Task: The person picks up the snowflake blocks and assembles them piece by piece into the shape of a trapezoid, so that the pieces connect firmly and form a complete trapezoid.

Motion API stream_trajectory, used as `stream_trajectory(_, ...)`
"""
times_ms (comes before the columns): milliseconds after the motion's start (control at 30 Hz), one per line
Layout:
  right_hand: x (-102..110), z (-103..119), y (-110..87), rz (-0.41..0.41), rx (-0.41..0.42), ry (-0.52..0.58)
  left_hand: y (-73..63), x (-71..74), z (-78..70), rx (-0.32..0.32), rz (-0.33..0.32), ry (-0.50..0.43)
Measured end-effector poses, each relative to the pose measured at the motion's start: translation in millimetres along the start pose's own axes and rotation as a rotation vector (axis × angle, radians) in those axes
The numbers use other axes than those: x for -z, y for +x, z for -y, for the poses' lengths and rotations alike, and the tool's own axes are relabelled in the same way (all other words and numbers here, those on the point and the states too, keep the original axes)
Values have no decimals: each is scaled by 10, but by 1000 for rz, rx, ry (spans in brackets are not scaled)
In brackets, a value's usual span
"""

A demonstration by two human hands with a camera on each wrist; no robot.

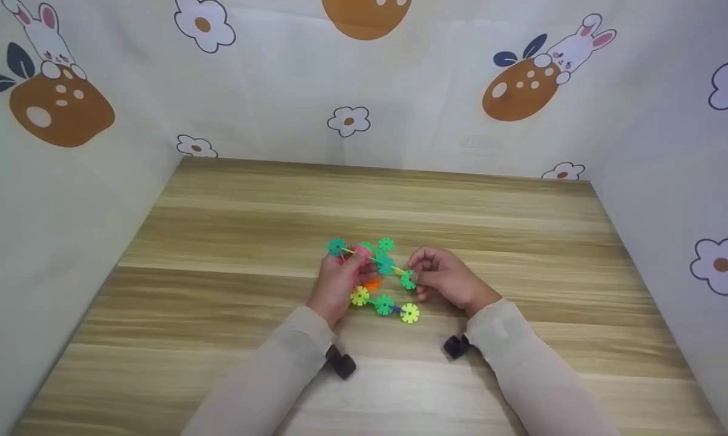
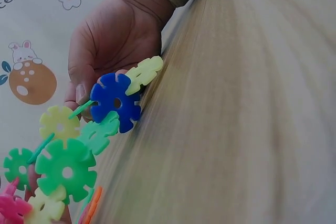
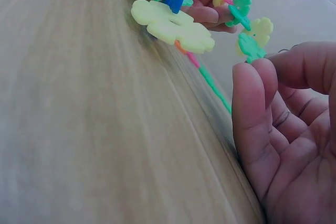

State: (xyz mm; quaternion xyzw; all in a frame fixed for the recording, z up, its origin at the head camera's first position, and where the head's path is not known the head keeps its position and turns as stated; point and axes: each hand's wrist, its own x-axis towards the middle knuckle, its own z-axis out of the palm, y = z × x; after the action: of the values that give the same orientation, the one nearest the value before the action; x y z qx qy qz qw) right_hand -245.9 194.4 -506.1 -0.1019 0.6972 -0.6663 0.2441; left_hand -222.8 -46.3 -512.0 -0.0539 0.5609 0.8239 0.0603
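Note:
Several notched plastic discs are slotted together into a branching, many-coloured snowflake-disc model (image 1: 384,263). My left hand (image 1: 334,283) grips the left part of it, thumb over a pink disc (image 1: 362,252). My right hand (image 1: 448,277) pinches a green disc (image 1: 408,280) at the model's right end, joined to a yellow disc (image 3: 260,30). A lower row of a yellow disc (image 1: 360,295), a green disc (image 1: 384,304) and another yellow disc (image 1: 409,313) extends toward the near side. In the left wrist view a blue disc (image 2: 111,98) partly covers the right fingertips. Some left fingers are hidden behind the discs.
The model is held over a wood-grain table (image 1: 249,218). Cloth walls (image 1: 279,91) printed with rabbits, flowers and brown fruit stand behind it and at both sides. Black wrist devices, one of them the left device (image 1: 341,363), hang beneath the sleeves.

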Motion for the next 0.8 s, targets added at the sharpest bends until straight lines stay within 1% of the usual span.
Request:
stream_trajectory(233, -10, 3, -4, 0, 17, -12, -6, 8, -9, 23, 6, 18)
stream_trajectory(433, -7, -11, 1, 30, 30, -38, -14, 11, -22, 39, 34, 53)
stream_trajectory(800, 7, -6, -8, 63, 44, -55, -29, 9, -39, 62, 49, 119)
